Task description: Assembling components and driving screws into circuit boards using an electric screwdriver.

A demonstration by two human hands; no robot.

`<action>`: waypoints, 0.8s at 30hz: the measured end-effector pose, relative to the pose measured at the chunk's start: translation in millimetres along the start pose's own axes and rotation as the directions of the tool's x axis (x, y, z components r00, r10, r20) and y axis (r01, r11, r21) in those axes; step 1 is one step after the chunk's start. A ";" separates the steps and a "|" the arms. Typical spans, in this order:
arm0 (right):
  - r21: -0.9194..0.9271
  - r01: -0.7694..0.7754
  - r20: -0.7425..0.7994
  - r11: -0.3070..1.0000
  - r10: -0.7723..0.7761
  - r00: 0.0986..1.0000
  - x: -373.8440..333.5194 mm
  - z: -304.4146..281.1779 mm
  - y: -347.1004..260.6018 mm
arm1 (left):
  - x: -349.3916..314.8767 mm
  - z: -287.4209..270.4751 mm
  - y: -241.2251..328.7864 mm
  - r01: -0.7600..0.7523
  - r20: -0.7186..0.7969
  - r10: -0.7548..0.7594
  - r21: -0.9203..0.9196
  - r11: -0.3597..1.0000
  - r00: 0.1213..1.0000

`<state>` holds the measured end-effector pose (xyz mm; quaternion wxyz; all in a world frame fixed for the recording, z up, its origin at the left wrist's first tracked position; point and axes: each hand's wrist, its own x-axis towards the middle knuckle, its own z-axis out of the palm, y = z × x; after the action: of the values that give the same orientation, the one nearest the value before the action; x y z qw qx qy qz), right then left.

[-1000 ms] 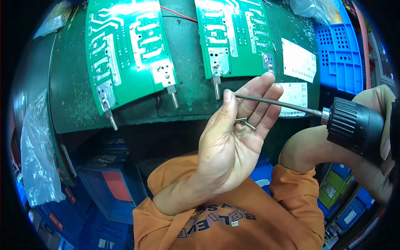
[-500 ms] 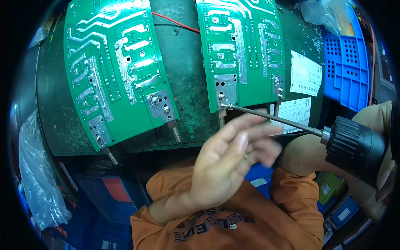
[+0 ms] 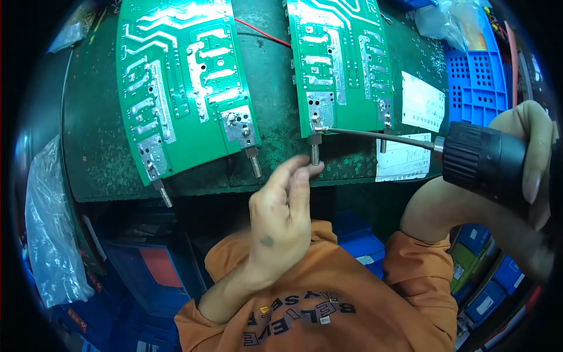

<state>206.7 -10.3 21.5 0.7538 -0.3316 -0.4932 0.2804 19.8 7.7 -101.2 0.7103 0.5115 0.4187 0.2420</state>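
My right hand (image 3: 532,141) grips a black electric screwdriver (image 3: 484,164) at the right. Its long bit (image 3: 387,136) reaches left, with a small screw (image 3: 326,129) at the tip, by the lower left corner of the right green circuit board (image 3: 352,114). A threaded metal post (image 3: 315,154) sticks out below that corner. Just under the post is my left hand (image 3: 280,220), its thumb and forefinger stretched up beside the post's lower end; whether they touch it is unclear. To the left lies a second green circuit board (image 3: 205,146) with similar posts.
Both boards lie on a dark green work surface (image 3: 275,76). Paper labels (image 3: 423,100) are at its right, beside a blue perforated plastic crate (image 3: 478,88). A red wire (image 3: 258,29) runs between the boards. A clear plastic bag (image 3: 53,229) hangs at the left; blue bins (image 3: 355,246) stand below.
My left hand has moved left and turned upward to the post, its fingers drawn closer together. The screwdriver stays by the right board's corner. Both boards appear shifted slightly in view.
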 end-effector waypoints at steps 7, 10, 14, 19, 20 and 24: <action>-0.003 0.026 0.016 1.000 -0.026 1.000 5.5 13.8 7.1 | 19.6 10.5 14.1 0.158 0.060 -0.149 -0.174 0.972 0.987; -0.006 0.028 0.018 1.000 -0.028 0.999 5.6 14.6 4.8 | 22.2 14.7 14.6 0.175 0.083 -0.156 -0.355 0.918 0.984; -0.020 0.025 0.016 0.999 -0.024 1.000 4.1 18.2 4.4 | 24.4 18.2 12.7 0.120 0.055 -0.109 -0.292 0.949 0.993; -0.048 0.009 0.016 0.999 -0.008 1.000 5.7 24.6 12.0 | 23.9 19.7 10.5 0.106 0.102 -0.083 -0.244 0.964 0.991; -0.055 0.005 0.017 0.998 -0.004 1.000 7.5 21.3 11.1 | 24.4 20.1 8.8 0.099 0.115 -0.076 -0.214 0.972 0.990; -0.069 -0.017 0.024 0.997 0.018 1.000 7.5 23.3 10.7 | 24.1 23.8 8.5 0.050 0.074 -0.041 -0.132 0.990 0.996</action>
<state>186.8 7.2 24.3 0.7333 -0.3583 -0.5088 0.2738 53.4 16.9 -98.6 0.7629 0.4612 0.3875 0.2348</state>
